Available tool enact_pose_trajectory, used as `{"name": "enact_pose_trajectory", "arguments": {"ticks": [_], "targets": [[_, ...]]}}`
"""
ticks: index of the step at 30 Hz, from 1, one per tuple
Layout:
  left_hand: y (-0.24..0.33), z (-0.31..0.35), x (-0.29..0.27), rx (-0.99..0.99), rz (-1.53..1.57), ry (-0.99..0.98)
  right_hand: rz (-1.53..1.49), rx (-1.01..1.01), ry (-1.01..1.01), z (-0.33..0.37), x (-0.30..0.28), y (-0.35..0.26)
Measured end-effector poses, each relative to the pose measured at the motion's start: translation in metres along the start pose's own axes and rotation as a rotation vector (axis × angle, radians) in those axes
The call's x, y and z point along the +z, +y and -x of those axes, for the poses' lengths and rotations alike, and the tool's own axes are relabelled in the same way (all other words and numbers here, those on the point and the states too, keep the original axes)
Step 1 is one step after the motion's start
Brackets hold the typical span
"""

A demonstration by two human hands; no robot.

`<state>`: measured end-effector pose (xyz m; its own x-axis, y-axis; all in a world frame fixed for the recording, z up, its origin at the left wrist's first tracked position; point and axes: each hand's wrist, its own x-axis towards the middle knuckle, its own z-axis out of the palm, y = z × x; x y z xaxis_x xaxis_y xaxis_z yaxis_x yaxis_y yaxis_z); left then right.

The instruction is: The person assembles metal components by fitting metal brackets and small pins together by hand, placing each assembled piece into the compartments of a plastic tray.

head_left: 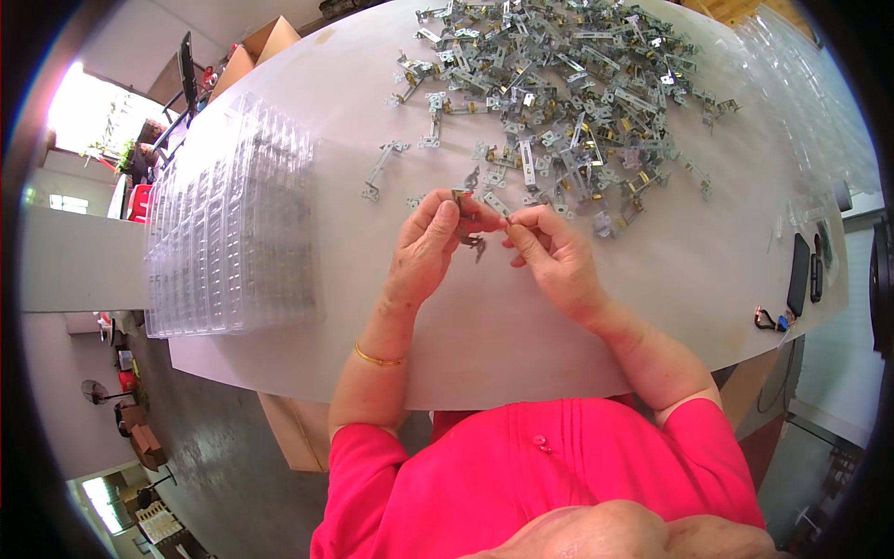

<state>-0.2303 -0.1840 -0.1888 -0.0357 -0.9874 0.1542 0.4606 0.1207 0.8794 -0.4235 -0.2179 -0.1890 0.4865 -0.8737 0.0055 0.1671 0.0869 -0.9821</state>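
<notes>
Above the near middle of the table, my left hand (426,244) is closed on small metal brackets, with bits showing above and below its fingers. Beside it, my right hand (562,265) pinches with thumb and forefinger at the end of a silvery metal bracket (494,203) that lies between both hands. The fingers partly hide these parts. Just beyond my hands spreads a large heap of similar metal brackets (559,84), with brass-coloured pieces among them. One loose bracket (381,170) lies apart to the left of the heap.
Stacked clear plastic trays (219,233) stand at the table's left. More clear plastic (792,102) lies at the far right. Near the right edge are a black flat object (798,275) and a small tool with orange and blue parts (771,320). The white table (354,270) has a curved edge.
</notes>
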Motion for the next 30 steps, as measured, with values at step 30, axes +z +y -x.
{"name": "enact_pose_trajectory", "arguments": {"ticks": [30], "targets": [[0.013,0.001,0.007,-0.325,-0.377,0.058,0.272,-0.144,0.091,-0.001,-0.004,-0.006]]}}
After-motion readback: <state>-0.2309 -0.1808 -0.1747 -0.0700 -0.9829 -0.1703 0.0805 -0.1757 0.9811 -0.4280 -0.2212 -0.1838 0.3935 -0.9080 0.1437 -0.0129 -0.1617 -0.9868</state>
